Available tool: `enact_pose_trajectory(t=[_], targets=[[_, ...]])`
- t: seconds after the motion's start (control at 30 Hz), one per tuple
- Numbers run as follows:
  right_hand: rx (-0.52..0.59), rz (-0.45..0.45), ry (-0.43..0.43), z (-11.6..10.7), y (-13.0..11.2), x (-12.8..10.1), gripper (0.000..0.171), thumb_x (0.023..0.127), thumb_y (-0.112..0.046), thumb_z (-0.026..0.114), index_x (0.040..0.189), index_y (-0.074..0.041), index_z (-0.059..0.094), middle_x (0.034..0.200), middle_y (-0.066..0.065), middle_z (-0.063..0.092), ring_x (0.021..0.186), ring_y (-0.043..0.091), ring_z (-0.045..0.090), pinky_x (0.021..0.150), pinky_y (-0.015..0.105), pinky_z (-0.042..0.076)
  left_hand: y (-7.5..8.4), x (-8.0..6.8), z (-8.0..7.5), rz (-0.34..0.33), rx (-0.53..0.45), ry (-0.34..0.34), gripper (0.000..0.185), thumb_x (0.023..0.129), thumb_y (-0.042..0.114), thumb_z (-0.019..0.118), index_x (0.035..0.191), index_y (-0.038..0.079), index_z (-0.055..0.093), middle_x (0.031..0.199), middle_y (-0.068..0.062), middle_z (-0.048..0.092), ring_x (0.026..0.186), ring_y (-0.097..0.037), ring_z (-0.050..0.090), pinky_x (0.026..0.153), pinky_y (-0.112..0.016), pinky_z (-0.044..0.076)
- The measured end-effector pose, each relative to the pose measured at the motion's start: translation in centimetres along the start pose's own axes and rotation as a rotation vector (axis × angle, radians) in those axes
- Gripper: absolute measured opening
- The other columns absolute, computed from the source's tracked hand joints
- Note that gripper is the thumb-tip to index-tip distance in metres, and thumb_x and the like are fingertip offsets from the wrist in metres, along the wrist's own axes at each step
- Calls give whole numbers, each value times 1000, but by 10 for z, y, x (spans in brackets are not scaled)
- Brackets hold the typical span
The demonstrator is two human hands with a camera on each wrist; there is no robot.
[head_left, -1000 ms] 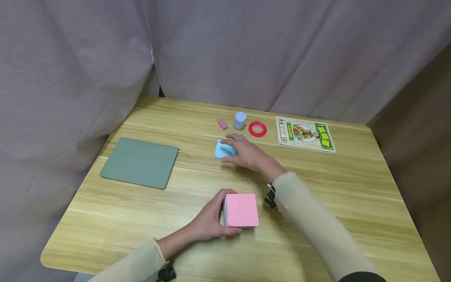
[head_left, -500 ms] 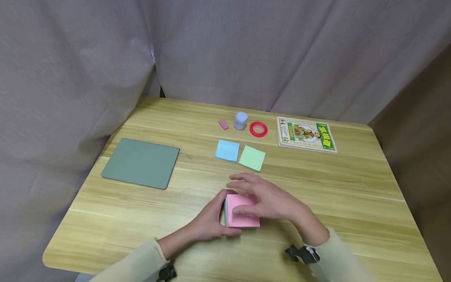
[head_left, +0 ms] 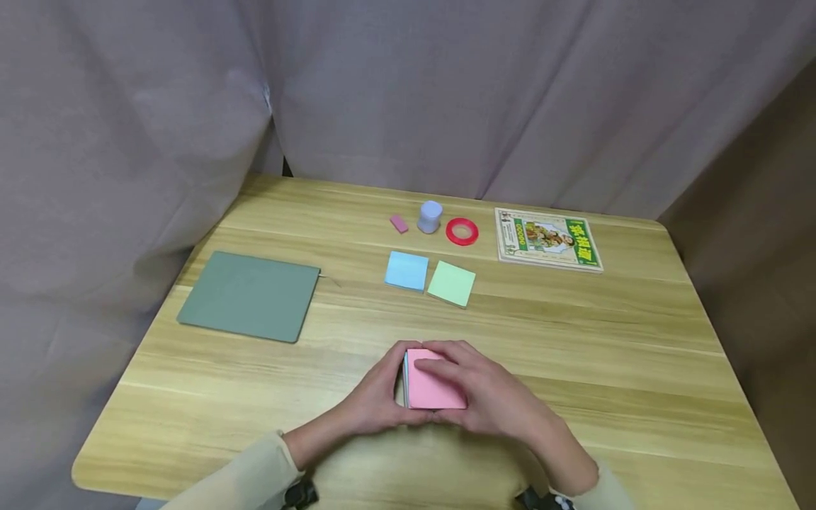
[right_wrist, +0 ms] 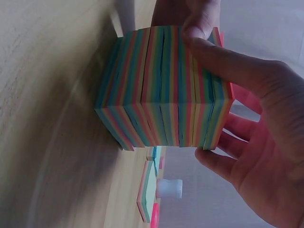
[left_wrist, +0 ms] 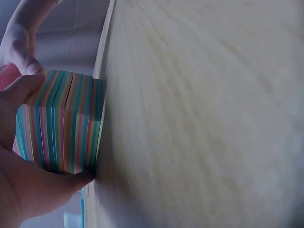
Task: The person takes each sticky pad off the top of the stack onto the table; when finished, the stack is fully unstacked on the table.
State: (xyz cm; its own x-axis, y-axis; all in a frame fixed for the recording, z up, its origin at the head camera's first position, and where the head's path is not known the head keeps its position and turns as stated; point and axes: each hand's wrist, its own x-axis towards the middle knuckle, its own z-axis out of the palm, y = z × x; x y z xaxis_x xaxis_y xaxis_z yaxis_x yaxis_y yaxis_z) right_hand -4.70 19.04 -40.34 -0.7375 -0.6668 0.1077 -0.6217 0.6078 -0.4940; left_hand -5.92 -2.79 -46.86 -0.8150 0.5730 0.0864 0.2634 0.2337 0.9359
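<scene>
Holding the stack [head_left: 428, 394] from nine and three o'clock

One pink-topped stack of paper pads stands on the desk [head_left: 637, 322], low in the head view, with a hand on either side, so neither is plainly nearer. The left hand [head_left: 381, 398] grips it from nine o'clock, fingers at its twelve o'clock face and thumb at six. The right hand [head_left: 489, 391] grips it from three o'clock in the same way, one finger passing over the pink top; whether that finger touches, I cannot tell. Roughly a cube, the stack shows no clear long axis, and its pads cannot be counted surely.

Clocked from the stack: one green pad [head_left: 451, 284] at twelve; just beside it one blue pad [head_left: 406, 270], between eleven and twelve; beyond them one eraser [head_left: 399, 224], one cup [head_left: 430, 217] and one tape [head_left: 450, 232], around twelve; one book [head_left: 547, 239] past one; one notebook [head_left: 250, 296] near ten.
</scene>
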Motion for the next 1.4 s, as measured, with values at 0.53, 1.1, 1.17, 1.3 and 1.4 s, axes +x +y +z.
enact_pose_trajectory(t=[0.53,1.1,1.17,1.3,1.4], targets=[[125,278,153,-43,49,-5,71,74,-36,86,138,-22,57,143,1,48,126,29,48,95,54,42,1,2,1,-54,-11,-5,87,69,25,90,138,22,38,125,8,51,109,-13,51,96,-37,41],[-49,495,151,-29,175,-2,69,79,-34,83,136,-6,57,145,20,42,129,43,40,102,61,34,2,1,0,-58,-3,-13,87,69,25,90,138,24,37,123,8,51,109,-13,50,97,-39,41],[-51,494,140,-29,177,-1,67,79,-34,82,135,-6,57,146,20,41,131,43,38,104,62,31,1,1,0,-56,1,-12,87,69,26,90,138,23,37,123,8,51,108,-13,51,97,-39,41],[-39,503,126,-30,178,2,67,79,-35,83,135,-7,58,148,18,40,134,42,35,105,61,30,0,0,0,-51,10,-5,87,69,26,90,138,23,37,123,8,51,108,-13,51,96,-38,41],[-33,512,103,-32,176,3,69,79,-37,82,136,-6,57,149,18,39,134,42,34,104,61,31,0,0,0,-52,15,-5,88,68,24,90,138,25,37,123,8,51,108,-13,51,97,-37,40]])
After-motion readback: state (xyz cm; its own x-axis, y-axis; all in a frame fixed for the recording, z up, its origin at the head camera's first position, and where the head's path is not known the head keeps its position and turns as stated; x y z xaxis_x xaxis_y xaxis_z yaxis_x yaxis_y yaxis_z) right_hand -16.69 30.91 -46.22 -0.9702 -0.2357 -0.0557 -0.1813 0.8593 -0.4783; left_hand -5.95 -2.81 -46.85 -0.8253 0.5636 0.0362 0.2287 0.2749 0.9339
